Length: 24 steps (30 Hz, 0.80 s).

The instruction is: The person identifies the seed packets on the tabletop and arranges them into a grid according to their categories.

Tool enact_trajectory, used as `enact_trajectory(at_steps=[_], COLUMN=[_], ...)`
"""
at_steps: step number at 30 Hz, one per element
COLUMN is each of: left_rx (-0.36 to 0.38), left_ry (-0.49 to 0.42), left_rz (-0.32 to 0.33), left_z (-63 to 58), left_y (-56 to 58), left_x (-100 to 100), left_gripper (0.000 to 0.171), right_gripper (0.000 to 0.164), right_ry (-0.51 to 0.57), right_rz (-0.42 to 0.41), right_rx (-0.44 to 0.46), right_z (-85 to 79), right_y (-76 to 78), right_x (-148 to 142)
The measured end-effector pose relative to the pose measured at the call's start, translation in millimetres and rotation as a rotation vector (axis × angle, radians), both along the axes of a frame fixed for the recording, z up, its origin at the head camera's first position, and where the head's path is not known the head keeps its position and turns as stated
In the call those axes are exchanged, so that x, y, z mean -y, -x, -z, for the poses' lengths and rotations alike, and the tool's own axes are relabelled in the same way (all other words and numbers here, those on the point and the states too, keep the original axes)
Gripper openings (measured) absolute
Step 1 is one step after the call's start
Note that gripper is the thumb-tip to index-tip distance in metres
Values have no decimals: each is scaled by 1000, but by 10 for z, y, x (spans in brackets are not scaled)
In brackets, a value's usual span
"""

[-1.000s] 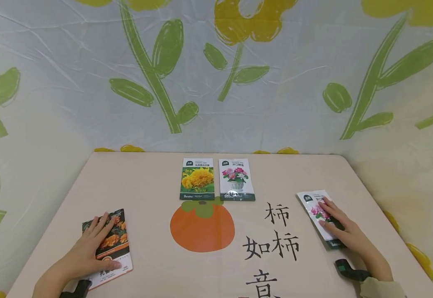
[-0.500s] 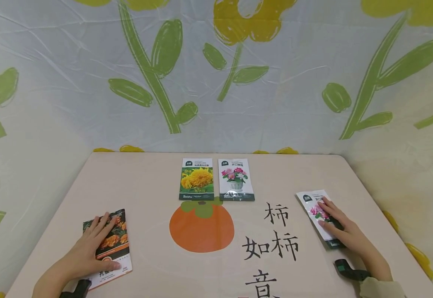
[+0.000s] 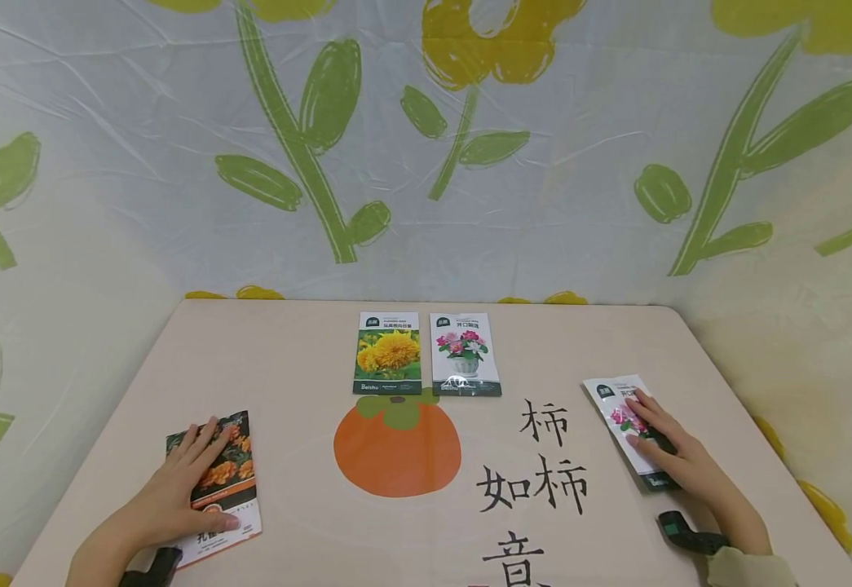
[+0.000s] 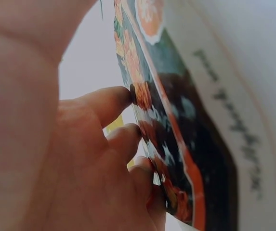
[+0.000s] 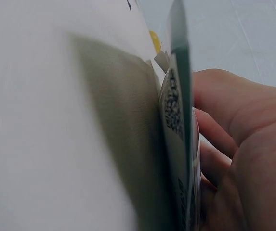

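My left hand (image 3: 157, 505) rests on a seed packet (image 3: 223, 477) with orange flowers at the left of the table, fingers spread across it. In the left wrist view, the fingertips (image 4: 145, 130) press on the packet's dark printed face. On the right side, my right hand (image 3: 690, 456) lies over a white seed packet (image 3: 620, 412) with pink flowers, thumb and fingertips on its front. The right wrist view shows that packet (image 5: 176, 139) edge-on, its near end raised over a shadow and a QR code on its underside. Both hands partly cover their packets.
At the back middle, a yellow-flower seed packet (image 3: 387, 355) and a pink-flower seed packet (image 3: 465, 355) lie side by side. The pale table (image 3: 286, 359) carries a printed orange persimmon (image 3: 398, 448) and black characters. A flower-patterned cloth (image 3: 543, 228) hangs behind it.
My left hand and the orange-flower packet have shifted very slightly to the right. The right hand and the other packets look unchanged.
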<state>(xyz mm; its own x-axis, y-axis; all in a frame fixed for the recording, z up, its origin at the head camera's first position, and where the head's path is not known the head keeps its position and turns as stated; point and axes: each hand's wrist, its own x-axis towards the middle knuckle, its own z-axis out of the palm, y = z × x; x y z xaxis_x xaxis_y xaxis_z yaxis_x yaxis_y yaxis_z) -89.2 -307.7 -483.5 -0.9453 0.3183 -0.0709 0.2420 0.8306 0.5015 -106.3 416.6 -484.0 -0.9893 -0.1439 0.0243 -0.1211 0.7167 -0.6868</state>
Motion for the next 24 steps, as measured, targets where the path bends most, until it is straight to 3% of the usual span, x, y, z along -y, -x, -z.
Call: enact_trajectory(at_steps=[24], left_rx=[-5], left_ry=[5], left_rz=[24], left_z=[6], left_y=[45], left_x=[-31], left_gripper=[121], right_gripper=[66], right_ry=[0], right_rz=[5], right_rx=[10], right_z=[-18], right_y=[-3], right_x=[13])
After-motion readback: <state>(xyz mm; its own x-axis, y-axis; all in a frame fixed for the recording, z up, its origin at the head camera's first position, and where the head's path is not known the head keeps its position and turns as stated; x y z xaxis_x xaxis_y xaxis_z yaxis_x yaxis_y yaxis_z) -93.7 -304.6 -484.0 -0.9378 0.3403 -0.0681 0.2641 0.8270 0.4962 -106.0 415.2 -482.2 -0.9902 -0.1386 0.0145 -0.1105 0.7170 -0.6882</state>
